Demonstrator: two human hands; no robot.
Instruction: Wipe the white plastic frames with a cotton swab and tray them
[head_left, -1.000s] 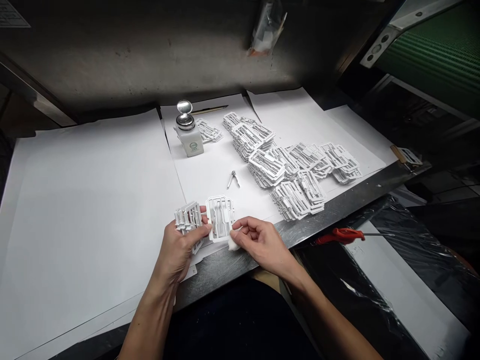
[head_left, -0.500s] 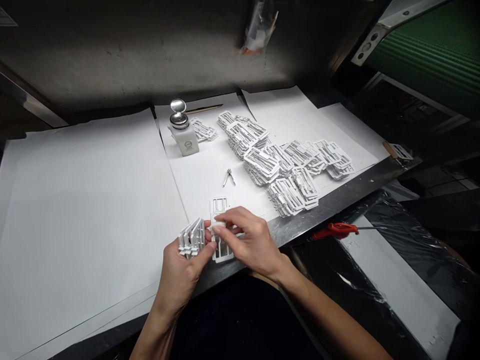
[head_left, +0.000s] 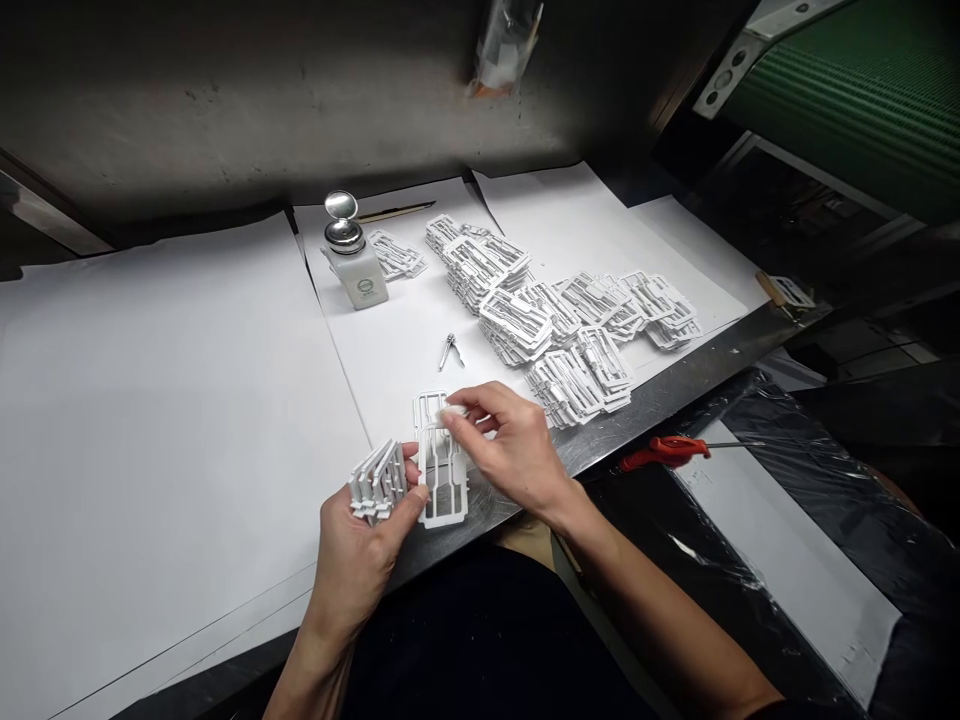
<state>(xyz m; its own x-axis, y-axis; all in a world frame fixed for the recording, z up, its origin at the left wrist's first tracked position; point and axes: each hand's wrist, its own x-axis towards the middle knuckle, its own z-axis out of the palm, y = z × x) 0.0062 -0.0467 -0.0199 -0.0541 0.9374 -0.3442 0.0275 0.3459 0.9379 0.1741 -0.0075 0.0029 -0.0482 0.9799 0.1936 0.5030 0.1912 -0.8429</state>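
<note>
My left hand [head_left: 356, 555] is closed round several white plastic frames [head_left: 377, 482] that stand on edge in its palm. Its thumb and fingertips also pinch one more white frame [head_left: 444, 519], held upright near the table edge. Behind that one, another slatted frame [head_left: 430, 397] shows its top end. My right hand [head_left: 517, 450] is closed in a pinch at the upper right of the held frame. A small white wad [head_left: 452, 411] sits between its thumb and index finger; the fingers partly hide it.
Piles of similar white frames [head_left: 514, 320] cover the right part of the white paper [head_left: 187, 400]. A pump bottle [head_left: 360, 280] with its lid up, a tweezer-like metal tool [head_left: 450, 352] and a thin dark tool [head_left: 396, 212] lie beyond my hands. A red-handled screwdriver [head_left: 667, 452] lies to the right.
My right hand has shifted slightly up and right along the held frame, uncovering more of its slats. My left hand keeps its hold. The whole view has shifted a little.
</note>
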